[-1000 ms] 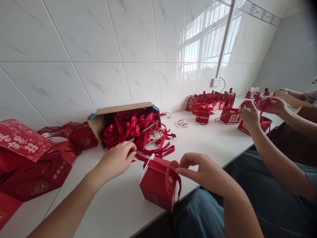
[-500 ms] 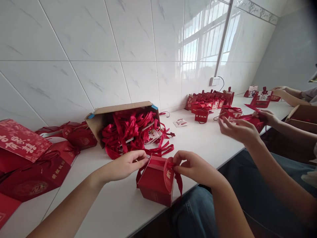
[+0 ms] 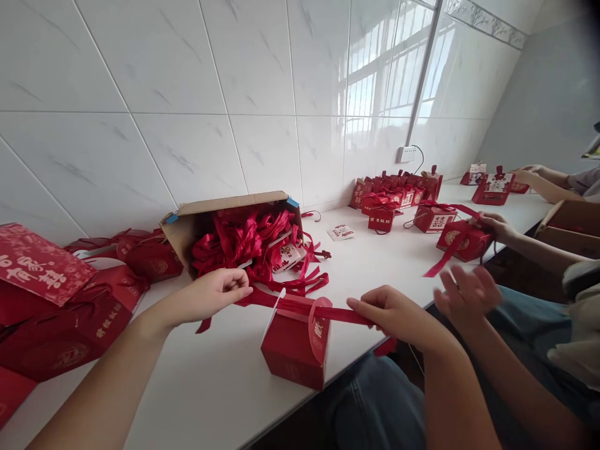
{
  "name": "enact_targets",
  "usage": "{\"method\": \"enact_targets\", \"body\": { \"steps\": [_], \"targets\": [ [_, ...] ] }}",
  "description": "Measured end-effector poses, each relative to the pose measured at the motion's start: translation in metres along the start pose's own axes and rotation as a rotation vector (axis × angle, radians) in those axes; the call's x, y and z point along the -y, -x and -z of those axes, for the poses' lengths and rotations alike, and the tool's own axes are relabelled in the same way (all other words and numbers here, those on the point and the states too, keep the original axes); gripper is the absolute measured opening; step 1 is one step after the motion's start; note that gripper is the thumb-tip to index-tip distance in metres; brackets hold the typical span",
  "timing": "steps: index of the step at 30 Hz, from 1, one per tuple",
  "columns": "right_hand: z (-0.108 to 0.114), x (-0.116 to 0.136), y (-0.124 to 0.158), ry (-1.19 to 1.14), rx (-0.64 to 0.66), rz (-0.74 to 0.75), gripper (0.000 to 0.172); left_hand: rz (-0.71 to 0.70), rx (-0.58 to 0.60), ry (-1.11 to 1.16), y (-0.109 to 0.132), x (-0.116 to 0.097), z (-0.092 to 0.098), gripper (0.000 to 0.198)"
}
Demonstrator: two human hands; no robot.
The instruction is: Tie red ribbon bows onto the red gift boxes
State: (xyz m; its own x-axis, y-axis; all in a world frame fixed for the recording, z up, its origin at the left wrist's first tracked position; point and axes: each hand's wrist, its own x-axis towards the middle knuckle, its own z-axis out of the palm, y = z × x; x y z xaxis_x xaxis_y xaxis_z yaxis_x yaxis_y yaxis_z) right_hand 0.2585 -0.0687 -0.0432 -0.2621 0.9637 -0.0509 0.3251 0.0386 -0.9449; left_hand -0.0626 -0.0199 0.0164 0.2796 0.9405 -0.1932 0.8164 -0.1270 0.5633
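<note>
A red gift box point(image 3: 295, 350) with gold lettering on its rounded side flap stands near the table's front edge. Through its top runs a red ribbon point(image 3: 344, 314), drawn out to both sides. My left hand point(image 3: 225, 289) pinches the ribbon left of the box, with a loose end hanging below. On the other side, my right hand point(image 3: 387, 312) grips the ribbon between thumb and fingers. Neither hand touches the box itself.
Behind the box, a cardboard carton point(image 3: 234, 203) lies tipped, spilling red ribbons and cards. More red boxes point(image 3: 112, 312) are piled at left; finished-looking rows point(image 3: 394, 190) line the wall. At right, a co-worker's hand point(image 3: 469, 294) is close to my right arm.
Both my hands have moved apart, drawing the ribbon out straight through the box top. The co-worker's near hand has dropped lower and toward the table's front edge.
</note>
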Motion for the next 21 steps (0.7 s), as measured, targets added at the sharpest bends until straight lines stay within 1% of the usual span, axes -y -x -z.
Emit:
{"method": "enact_targets", "body": {
  "steps": [2,3,5,8,11,14,16,18,21],
  "targets": [
    [0.006,-0.001,0.003,-0.056,-0.029,0.022,0.046,0.055,0.002,-0.023,0.001,0.003,0.004,0.032],
    [0.008,-0.002,0.004,-0.066,-0.034,0.025,0.045,0.06,0.007,-0.045,0.002,0.004,0.007,0.033],
    [0.01,-0.002,0.005,-0.076,-0.031,0.027,0.045,0.04,0.016,-0.094,0.003,0.008,0.012,0.034],
    [0.01,-0.002,0.006,-0.198,-0.026,0.048,0.046,0.013,-0.042,-0.089,0.004,0.011,0.018,0.038],
    [0.009,-0.004,0.007,-0.439,-0.014,0.116,0.04,-0.056,-0.128,0.034,0.007,0.01,0.021,0.042],
    [0.01,-0.005,0.008,-0.591,-0.019,0.233,0.032,-0.132,-0.158,0.215,0.011,0.006,0.024,0.04],
    [0.01,-0.005,0.008,-0.622,-0.037,0.293,0.029,-0.157,-0.165,0.338,0.014,0.004,0.025,0.038],
    [0.01,-0.005,0.007,-0.615,-0.062,0.322,0.028,-0.17,-0.169,0.421,0.016,0.001,0.025,0.037],
    [0.007,0.0,0.007,-0.592,-0.122,0.324,0.029,-0.2,-0.192,0.444,0.018,-0.002,0.025,0.034]
  ]
}}
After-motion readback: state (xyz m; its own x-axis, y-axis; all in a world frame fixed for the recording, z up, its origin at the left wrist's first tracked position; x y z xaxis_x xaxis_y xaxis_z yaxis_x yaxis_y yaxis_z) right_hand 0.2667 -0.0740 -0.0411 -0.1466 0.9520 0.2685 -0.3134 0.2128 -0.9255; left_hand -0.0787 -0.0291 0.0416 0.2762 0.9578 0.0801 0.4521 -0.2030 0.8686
